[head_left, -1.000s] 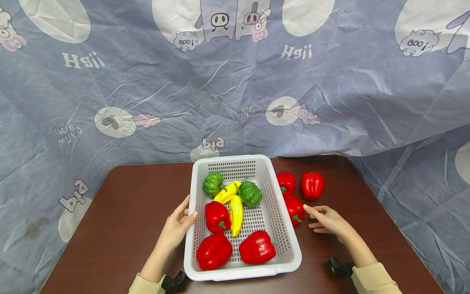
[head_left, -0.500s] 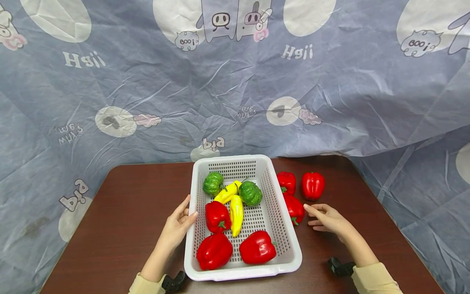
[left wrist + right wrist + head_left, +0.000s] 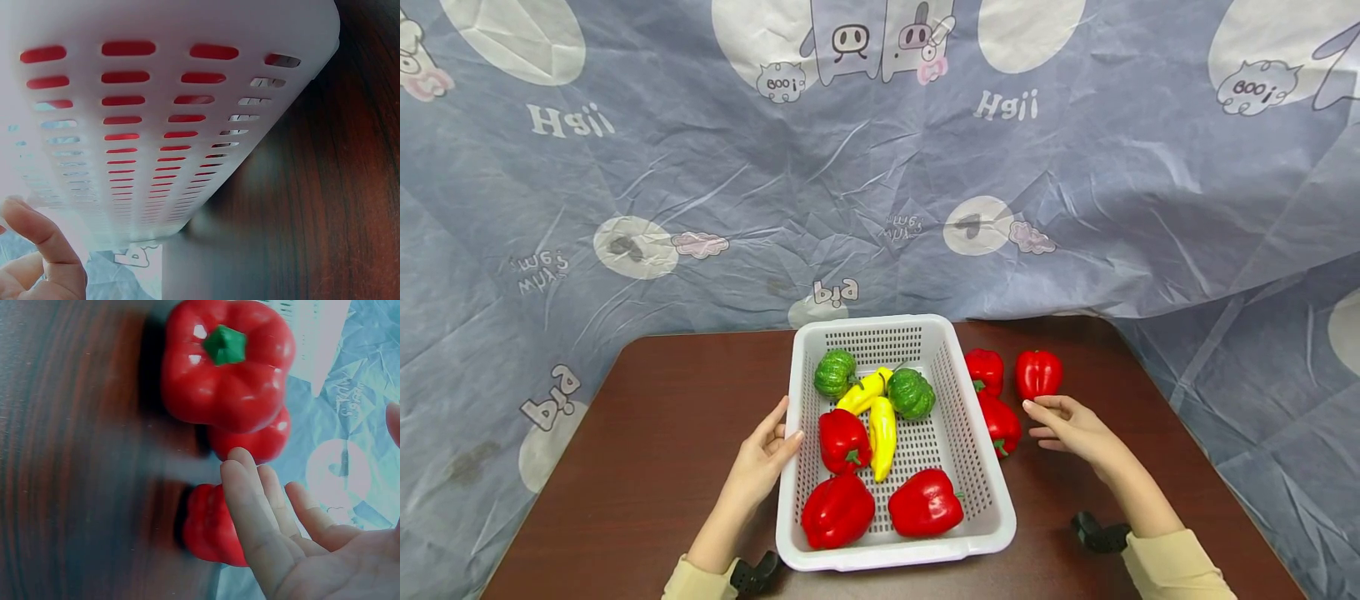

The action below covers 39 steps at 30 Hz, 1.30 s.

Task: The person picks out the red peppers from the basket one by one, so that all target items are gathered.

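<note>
My left hand (image 3: 760, 462) is at the left rim of a white slotted basket (image 3: 895, 554), its thumb over the rim and index finger stretched along the outside. In the left wrist view its fingers (image 3: 47, 234) lie beside the basket wall. My right hand (image 3: 1071, 429) hovers over the table with fingers loosely spread, holding nothing. Just beyond its fingertips lies a red bell pepper (image 3: 1037, 374). Two more red bell peppers sit between hand and basket: a nearer one (image 3: 1000, 425) and a farther one (image 3: 985, 371). The right wrist view shows the nearer pepper's green stem (image 3: 225, 345).
Inside the basket are three red bell peppers (image 3: 838, 511), two yellow banana-shaped pieces (image 3: 882, 437) and two green striped pumpkin-like pieces (image 3: 912, 394). The dark wooden table (image 3: 647, 467) ends at a grey-blue printed cloth (image 3: 880, 183) hanging behind.
My right hand has shifted slightly away from me, from beside the nearer loose pepper toward the far right one. The left hand and the basket stay in place.
</note>
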### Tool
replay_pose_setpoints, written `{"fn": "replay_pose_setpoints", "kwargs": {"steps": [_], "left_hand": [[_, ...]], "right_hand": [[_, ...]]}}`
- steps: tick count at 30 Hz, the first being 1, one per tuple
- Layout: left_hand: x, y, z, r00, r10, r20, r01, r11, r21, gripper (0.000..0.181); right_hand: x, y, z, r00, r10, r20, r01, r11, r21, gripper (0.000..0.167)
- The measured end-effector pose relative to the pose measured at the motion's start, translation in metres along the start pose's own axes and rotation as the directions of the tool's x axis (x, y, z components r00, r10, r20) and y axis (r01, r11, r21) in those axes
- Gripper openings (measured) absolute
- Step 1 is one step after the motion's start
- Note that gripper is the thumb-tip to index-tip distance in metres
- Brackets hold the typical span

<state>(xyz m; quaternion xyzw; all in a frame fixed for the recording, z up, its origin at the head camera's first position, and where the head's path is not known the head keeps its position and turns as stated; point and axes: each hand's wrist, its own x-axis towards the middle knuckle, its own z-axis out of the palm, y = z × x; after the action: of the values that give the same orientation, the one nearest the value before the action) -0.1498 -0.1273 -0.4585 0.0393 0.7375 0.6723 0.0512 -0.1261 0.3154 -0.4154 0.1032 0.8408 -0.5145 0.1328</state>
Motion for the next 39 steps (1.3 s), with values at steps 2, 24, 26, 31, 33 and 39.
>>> {"fn": "replay_pose_setpoints", "kwargs": {"steps": [2, 24, 26, 31, 33, 39], "left_hand": [[0.0, 0.0, 0.0, 1.0, -0.002, -0.002, 0.002, 1.0, 0.0, 0.067], [0.001, -0.001, 0.0, 1.0, -0.011, -0.008, 0.011, 1.0, 0.009, 0.067], [0.001, 0.0, 0.0, 1.0, -0.015, -0.009, 0.015, 1.0, 0.011, 0.067], [0.001, 0.0, -0.001, 1.0, -0.023, -0.006, 0.023, 1.0, 0.014, 0.067], [0.001, 0.001, -0.001, 1.0, -0.021, -0.006, 0.021, 1.0, 0.014, 0.067], [0.001, 0.0, -0.001, 1.0, -0.018, -0.007, 0.018, 1.0, 0.012, 0.067]], "right_hand": [[-0.001, -0.004, -0.001, 1.0, -0.01, -0.002, 0.01, 1.0, -0.008, 0.078], [-0.013, -0.068, 0.012, 0.955, -0.296, 0.001, 0.296, 0.955, -0.032, 0.06], [-0.013, -0.073, 0.015, 0.947, -0.321, 0.018, 0.322, 0.946, -0.035, 0.058], [-0.014, -0.087, 0.025, 0.927, -0.367, 0.072, 0.369, 0.929, -0.023, 0.056], [-0.014, -0.091, 0.028, 0.92, -0.381, 0.092, 0.385, 0.923, -0.022, 0.056], [-0.015, -0.101, 0.041, 0.902, -0.402, 0.155, 0.412, 0.911, -0.031, 0.057]]}}
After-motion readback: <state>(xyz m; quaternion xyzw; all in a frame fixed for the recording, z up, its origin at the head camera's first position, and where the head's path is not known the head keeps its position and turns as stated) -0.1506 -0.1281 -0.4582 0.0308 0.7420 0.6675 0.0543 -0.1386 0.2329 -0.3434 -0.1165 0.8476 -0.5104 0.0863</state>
